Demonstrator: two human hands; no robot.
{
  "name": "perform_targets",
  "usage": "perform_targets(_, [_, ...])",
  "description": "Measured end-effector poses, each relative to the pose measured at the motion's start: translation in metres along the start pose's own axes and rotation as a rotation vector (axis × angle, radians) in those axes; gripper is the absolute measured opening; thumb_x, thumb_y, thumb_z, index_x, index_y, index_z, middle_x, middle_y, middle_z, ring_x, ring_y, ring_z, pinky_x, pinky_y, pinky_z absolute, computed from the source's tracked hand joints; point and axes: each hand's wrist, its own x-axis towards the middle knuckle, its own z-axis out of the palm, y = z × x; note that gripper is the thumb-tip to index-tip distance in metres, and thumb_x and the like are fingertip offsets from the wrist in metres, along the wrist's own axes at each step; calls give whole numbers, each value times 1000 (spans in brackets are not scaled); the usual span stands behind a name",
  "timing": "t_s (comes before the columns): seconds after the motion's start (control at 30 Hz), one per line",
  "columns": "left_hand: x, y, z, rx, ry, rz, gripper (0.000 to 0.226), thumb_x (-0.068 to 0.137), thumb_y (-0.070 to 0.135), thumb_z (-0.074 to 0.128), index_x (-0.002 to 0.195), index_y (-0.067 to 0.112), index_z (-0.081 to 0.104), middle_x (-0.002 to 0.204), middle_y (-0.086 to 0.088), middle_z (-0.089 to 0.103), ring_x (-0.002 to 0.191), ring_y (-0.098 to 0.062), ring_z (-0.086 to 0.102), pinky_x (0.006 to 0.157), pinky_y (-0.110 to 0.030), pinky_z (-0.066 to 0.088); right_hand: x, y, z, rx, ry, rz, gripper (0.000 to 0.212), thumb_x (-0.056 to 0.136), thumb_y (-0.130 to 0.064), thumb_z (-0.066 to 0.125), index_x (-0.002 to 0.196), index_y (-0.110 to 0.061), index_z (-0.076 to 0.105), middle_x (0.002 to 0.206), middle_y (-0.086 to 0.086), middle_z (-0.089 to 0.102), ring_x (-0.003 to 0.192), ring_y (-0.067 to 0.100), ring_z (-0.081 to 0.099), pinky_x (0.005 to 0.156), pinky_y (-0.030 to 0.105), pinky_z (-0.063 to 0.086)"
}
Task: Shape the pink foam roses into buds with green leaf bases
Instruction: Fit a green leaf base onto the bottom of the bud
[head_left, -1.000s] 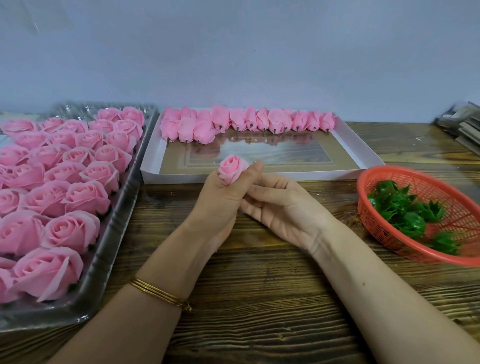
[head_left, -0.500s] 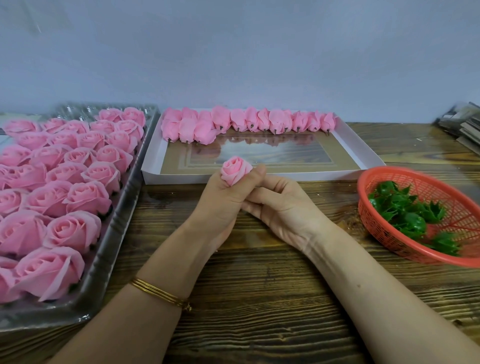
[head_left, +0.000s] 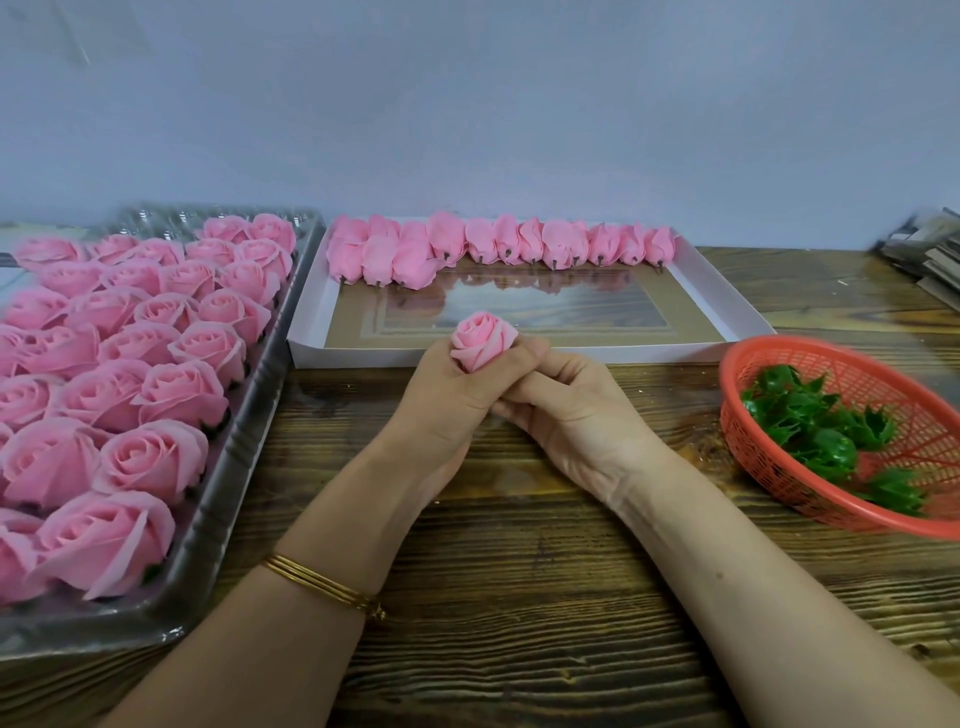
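A pink foam rose (head_left: 482, 340) stands upright in the middle of the table, squeezed into a tight bud. My left hand (head_left: 451, 395) grips its lower half, thumb across the front. My right hand (head_left: 569, 415) is curled against the left one, its fingers tucked in under the rose; the rose's base is hidden between both hands. Green leaf bases (head_left: 821, 428) lie in a red basket (head_left: 779, 483) at the right. Several shaped buds (head_left: 498, 247) lie in a row along the far side of a white box lid (head_left: 727, 306).
A clear plastic tray (head_left: 223, 499) at the left holds several open pink roses (head_left: 135, 395). A stack of cards or papers (head_left: 930, 254) sits at the far right. A gold bangle (head_left: 322, 587) circles my left wrist. The wooden table (head_left: 519, 597) runs under both forearms.
Both hands have shifted slightly right and closed tighter together around the rose, and the bud now stands a little higher out of my left hand.
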Motion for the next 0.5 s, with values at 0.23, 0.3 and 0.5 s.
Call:
perform_targets(0.23, [5,12,0,1,202,-57,74,57,34,84,122,10,58,110,-6,64,97,-17,64,81,-31,52,1,-4,-9,-99,105,-71,29,84,17,55,112,12,63,96,21,67,83,20,61,71,21,53])
perform_targets(0.3, [5,20,0,13,290,-49,67,62,33,81,123,16,58,120,-10,62,105,-20,64,89,-33,52,2,-3,-11,-136,133,-88,31,83,16,57,111,10,64,96,21,68,82,19,63,77,25,54])
perform_targets(0.5, [5,38,2,444,315,77,38,85,32,73,120,29,60,112,5,59,99,-7,59,68,-15,46,5,2,-12,-224,113,-111,32,80,15,63,111,9,66,93,16,71,85,18,64,86,29,52])
